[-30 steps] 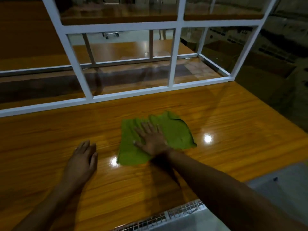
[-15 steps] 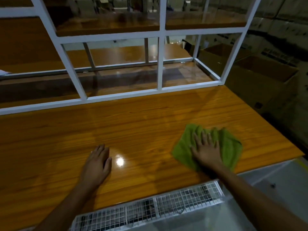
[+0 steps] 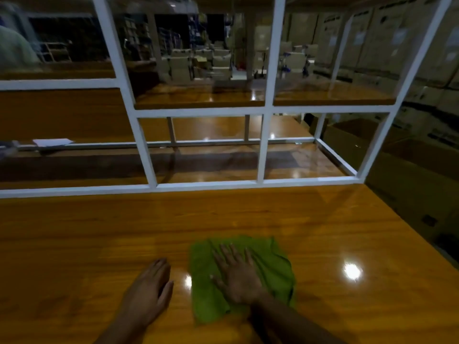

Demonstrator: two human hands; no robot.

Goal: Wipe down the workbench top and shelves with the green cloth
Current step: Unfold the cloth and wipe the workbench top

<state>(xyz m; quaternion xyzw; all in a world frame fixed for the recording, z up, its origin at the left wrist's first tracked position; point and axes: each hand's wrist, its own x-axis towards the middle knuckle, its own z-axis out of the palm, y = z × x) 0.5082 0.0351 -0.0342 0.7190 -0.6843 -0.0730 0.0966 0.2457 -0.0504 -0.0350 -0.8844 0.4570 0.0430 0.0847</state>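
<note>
white shelf frame (image 3: 206, 186) behind green cloth (image 3: 273, 266), cardboard boxes (image 3: 409, 175) right

The green cloth (image 3: 275, 271) lies spread almost flat on the workbench top (image 3: 99, 232), in its near part and a little right of the middle; it is roughly square and bright green, creased, with a rumpled right edge; the right hand (image 3: 238, 279) presses flat on its middle, fingers spread. The top is glossy orange-brown wood grain with bright spots of reflected light; behind it, in a white frame (image 3: 260, 150), a lower shelf (image 3: 211, 170) of the same wood sits seemingly just above the top, though the dim view leaves that unsure; an upper shelf (image 3: 198, 96) lies above it.
</note>
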